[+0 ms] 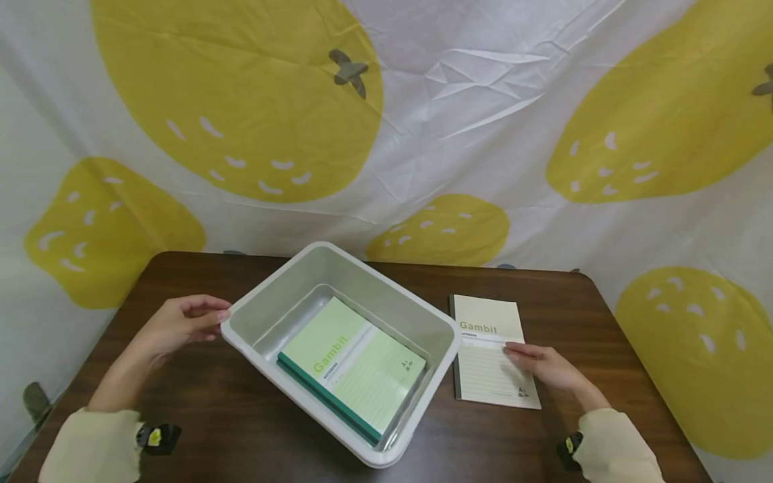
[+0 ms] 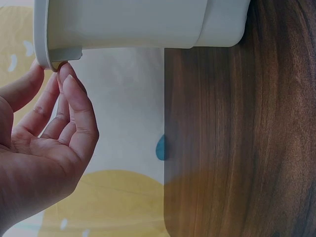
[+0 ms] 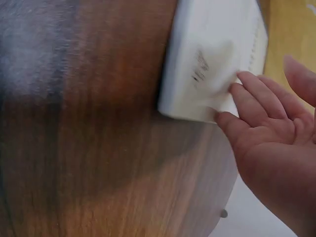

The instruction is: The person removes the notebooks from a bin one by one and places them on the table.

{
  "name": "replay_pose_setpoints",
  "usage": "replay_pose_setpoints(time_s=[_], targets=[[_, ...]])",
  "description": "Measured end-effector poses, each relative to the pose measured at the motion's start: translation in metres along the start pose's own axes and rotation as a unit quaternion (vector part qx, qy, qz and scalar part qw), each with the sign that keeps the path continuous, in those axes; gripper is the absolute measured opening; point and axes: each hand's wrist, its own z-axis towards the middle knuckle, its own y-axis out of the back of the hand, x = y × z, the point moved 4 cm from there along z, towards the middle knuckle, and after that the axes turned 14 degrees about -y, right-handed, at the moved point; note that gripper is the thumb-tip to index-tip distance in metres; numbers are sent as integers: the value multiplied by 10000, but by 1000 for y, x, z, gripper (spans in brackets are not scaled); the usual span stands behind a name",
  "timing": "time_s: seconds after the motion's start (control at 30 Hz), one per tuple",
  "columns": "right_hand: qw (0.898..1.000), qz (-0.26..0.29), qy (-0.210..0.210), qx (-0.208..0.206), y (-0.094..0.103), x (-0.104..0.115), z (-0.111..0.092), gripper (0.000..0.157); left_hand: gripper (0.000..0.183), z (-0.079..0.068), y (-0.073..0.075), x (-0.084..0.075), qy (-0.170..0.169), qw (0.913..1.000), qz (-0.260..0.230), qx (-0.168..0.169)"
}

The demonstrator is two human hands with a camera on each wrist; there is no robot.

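A pale grey plastic basin (image 1: 260, 359) stands on the table, turned at an angle. Inside it lies a stack of notebooks; the top one (image 1: 368, 382) is light green, marked "Gambit", above dark green spines. At the basin's left corner, my left hand (image 1: 187, 323) pinches the rim (image 2: 41, 39) between thumb and fingertips. Right of the basin, a cream Gambit notebook (image 1: 492, 376) with a dark spine lies flat. My right hand (image 1: 546, 367) has its fingers on or just over this notebook's cover, near its right edge; the right wrist view (image 3: 276, 133) shows them fairly straight, the thumb raised apart.
Both the basin and the loose notebook stand on a dark brown wooden table (image 1: 199, 396) with rounded back corners. Behind it hangs a white cloth (image 1: 417, 134) with large yellow fruit prints. The basin's right corner comes close to the cream notebook's spine.
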Motion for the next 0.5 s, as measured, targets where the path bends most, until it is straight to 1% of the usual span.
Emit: replay_pose_setpoints(time_s=[0.17, 0.27, 0.4, 0.5], targets=[[9999, 14, -78, -125, -5, 1, 11, 52, 48, 0, 0, 1, 23, 10000, 11, 18], [9994, 314, -152, -66, -5, 4, 22, 53, 48, 0, 0, 0, 27, 10000, 31, 11], [9960, 879, -105, 114, -5, 14, 37, 52, 47, 0, 0, 0, 42, 10000, 32, -3], [9931, 1155, -34, 219, -6, 23, 47, 55, 47, 0, 0, 1, 76, 10000, 36, -16]])
